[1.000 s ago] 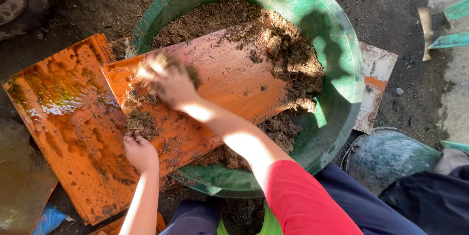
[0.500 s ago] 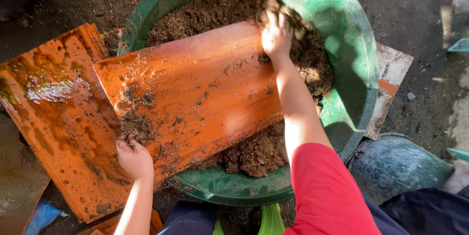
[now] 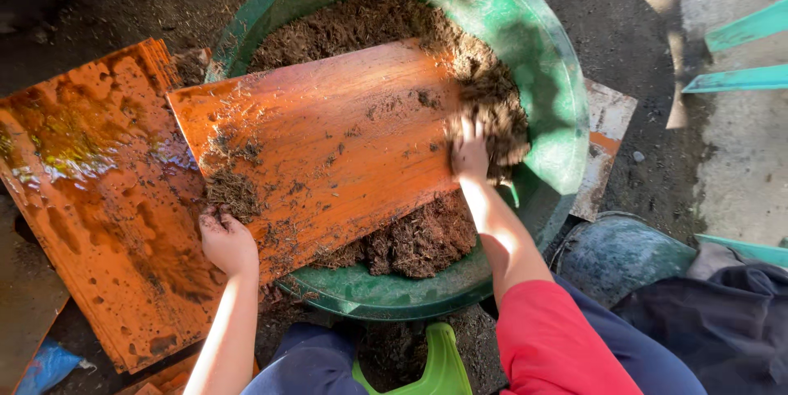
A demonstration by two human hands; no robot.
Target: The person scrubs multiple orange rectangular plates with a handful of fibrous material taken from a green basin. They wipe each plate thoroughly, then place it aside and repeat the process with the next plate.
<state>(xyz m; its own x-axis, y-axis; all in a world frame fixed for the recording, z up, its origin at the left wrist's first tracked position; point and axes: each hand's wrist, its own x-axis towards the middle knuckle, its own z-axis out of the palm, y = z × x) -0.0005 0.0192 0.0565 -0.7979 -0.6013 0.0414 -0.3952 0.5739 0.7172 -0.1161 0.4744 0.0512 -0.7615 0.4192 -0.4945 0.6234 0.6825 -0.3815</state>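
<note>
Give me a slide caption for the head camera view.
Left hand steadies an orange board over a green tub while right hand sweeps soil.

orange board (image 3: 328, 141) across the basin: flat, rigid, looks like coated wood or sheet, semi-gloss with faint lengthwise streaks, smeared with damp crumbs. second orange board (image 3: 90, 198) at 9 o'clock: same finish but wet, glossy, pitted and mottled with dark stains. green basin (image 3: 550, 91): moulded plastic, smooth, dull sheen, dusty film on inner wall. fill in it is brown soil mix (image 3: 345, 26): fibrous, coarse, clumpy, matt. left hand (image 3: 226, 241) and right hand (image 3: 469, 153) both crusted with that grit. red sleeve (image 3: 550, 346) at 5 o'clock: matt knit cloth. ground (image 3: 632, 26) at 1 o'clock: dark, rough, matt dirt.
</note>
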